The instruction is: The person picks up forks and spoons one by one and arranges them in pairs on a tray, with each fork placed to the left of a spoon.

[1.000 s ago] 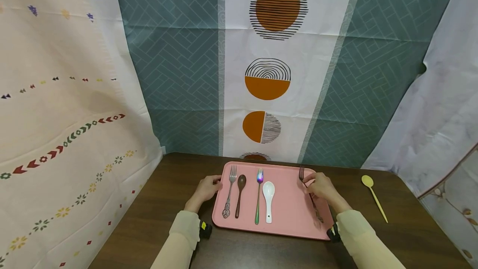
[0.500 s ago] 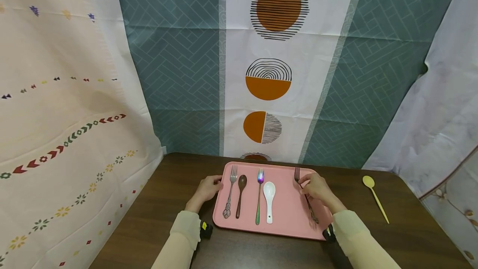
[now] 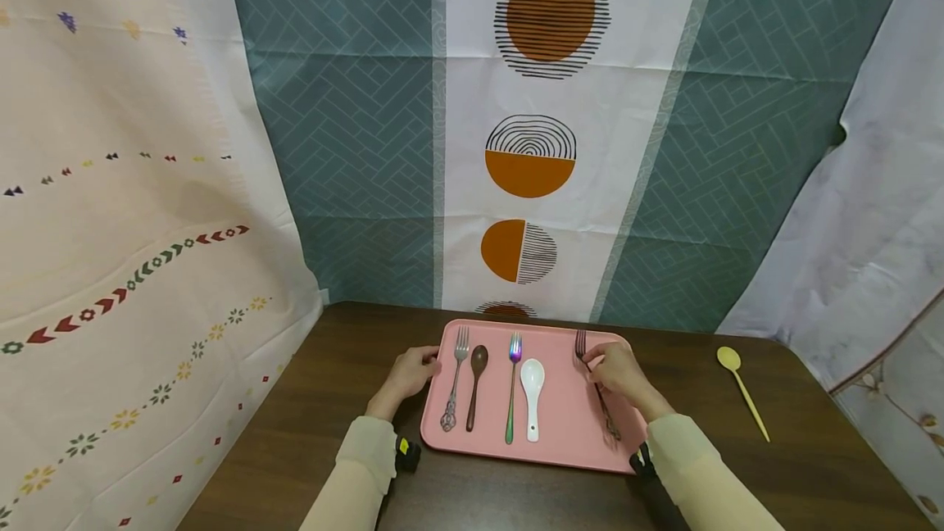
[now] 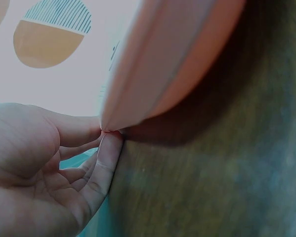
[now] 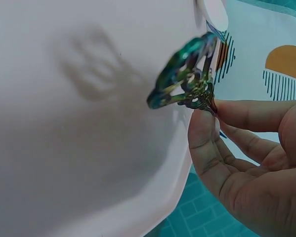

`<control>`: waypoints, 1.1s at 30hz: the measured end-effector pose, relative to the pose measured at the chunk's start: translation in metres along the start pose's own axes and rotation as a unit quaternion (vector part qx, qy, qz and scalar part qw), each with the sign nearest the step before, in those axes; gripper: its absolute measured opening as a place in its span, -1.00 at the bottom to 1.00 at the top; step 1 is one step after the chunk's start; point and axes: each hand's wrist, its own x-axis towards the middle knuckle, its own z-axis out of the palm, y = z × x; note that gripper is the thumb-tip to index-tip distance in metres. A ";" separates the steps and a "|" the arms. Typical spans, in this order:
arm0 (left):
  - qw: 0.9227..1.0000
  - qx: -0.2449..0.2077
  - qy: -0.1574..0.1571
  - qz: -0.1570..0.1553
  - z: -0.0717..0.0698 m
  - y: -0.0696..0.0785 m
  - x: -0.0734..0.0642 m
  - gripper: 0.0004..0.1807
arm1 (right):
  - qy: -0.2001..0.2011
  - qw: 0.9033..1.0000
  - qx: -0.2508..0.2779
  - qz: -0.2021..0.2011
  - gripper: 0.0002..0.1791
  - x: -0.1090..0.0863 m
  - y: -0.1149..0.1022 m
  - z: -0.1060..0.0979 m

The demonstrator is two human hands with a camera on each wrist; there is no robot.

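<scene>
With its thumb and a finger, my left hand (image 3: 408, 373) pinches the left rim of a pink tray (image 3: 564, 412); the left wrist view shows the tray edge (image 4: 157, 69) between them. My right hand (image 3: 618, 369) pinches a dark fork (image 3: 602, 406) over the tray's right part, tines pointing away. Its ornate openwork handle (image 5: 187, 74) looks iridescent in the right wrist view, casting a shadow on the tray below. Left to right on the tray lie a silver fork (image 3: 454, 379), a brown spoon (image 3: 478, 360), a rainbow-coloured fork (image 3: 512, 383) and a white spoon (image 3: 532, 379).
On the dark wooden table (image 3: 354, 351), a yellow spoon (image 3: 728, 358) lies to the right of the tray. Hanging cloths stand behind the table and at both sides, with a patterned curtain (image 3: 383, 146) at the back.
My right hand has moved left over the tray with the dark fork, which is now nearer the white spoon. The left hand has stayed at the tray's rim.
</scene>
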 end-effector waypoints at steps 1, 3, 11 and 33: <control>1.000 -0.001 0.001 0.000 0.000 0.000 0.000 -0.56 | 0.001 1.000 -0.004 -0.004 -0.64 0.000 0.000 0.001; 1.000 0.000 0.001 -0.001 0.000 0.000 -0.001 -0.56 | 0.005 1.000 -0.013 -0.003 -0.65 0.001 0.000 0.002; 1.000 0.000 0.000 0.003 -0.001 0.001 -0.001 -0.56 | 0.003 0.999 -0.047 0.007 -0.64 0.002 -0.004 0.007; 1.000 0.008 0.001 0.004 0.000 0.001 -0.001 -0.56 | -0.009 0.996 -0.086 0.013 -0.66 0.015 -0.008 0.022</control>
